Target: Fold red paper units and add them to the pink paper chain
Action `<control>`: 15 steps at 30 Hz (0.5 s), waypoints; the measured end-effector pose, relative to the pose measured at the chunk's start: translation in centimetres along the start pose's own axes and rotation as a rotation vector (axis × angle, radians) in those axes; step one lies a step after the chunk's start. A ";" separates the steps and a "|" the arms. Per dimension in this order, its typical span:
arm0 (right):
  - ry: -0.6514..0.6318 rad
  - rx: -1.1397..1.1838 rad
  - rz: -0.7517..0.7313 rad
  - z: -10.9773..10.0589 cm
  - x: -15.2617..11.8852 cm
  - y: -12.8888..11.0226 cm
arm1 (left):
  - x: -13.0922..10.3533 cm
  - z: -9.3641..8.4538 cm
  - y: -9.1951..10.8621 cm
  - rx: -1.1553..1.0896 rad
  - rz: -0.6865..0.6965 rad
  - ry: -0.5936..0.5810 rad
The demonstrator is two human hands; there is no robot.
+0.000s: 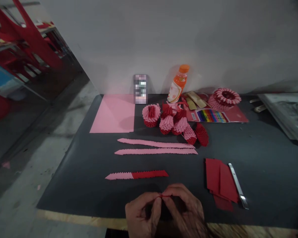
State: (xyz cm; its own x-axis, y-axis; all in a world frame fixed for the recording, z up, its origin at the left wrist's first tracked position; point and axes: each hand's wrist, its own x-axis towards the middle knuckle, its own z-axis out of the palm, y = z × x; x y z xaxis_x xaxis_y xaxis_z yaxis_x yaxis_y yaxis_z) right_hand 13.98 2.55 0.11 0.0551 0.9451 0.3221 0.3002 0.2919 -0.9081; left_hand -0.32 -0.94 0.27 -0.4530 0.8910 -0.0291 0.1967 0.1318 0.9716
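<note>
Near the table's front edge, my left hand and my right hand meet fingertip to fingertip. Both pinch one small folded piece of red paper, mostly hidden by the fingers. Just beyond them lies a short strip of interlocked folded paper, pink at its left and red at its right. Farther back, two longer pink strips lie side by side. To the right of my hands is a loose stack of red paper rectangles, with a closed utility knife beside it.
Behind the strips sit several red and pink folded-paper pieces. A pink sheet, a phone and an orange-capped bottle stand or lie along the wall. A round paper basket rests at right, near a stack of flat sheets.
</note>
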 end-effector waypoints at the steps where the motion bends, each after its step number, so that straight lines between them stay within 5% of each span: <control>1: 0.011 0.005 -0.002 0.1 0.2 -0.2 | 0.0 0.0 0.0 -0.013 -0.001 -0.004; 10: 0.113 0.035 -0.134 0.6 0.5 -0.6 | 0.7 -0.6 0.2 -0.010 -0.077 -0.051; 12: 0.069 -0.009 -0.212 -0.4 0.1 -0.2 | 0.7 -0.6 0.4 -0.050 -0.106 -0.040; 15: -0.195 -0.158 -0.353 -2.6 -1.0 0.8 | 0.7 -0.9 0.6 -0.059 -0.144 -0.045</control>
State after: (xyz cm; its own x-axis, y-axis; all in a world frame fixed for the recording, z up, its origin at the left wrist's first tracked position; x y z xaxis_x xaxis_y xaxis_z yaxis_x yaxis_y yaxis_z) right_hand 16.64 1.48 -0.23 -0.2536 0.8058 0.5351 0.4111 0.5905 -0.6944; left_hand -1.30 -0.66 1.01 -0.4333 0.8834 -0.1786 0.0801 0.2351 0.9687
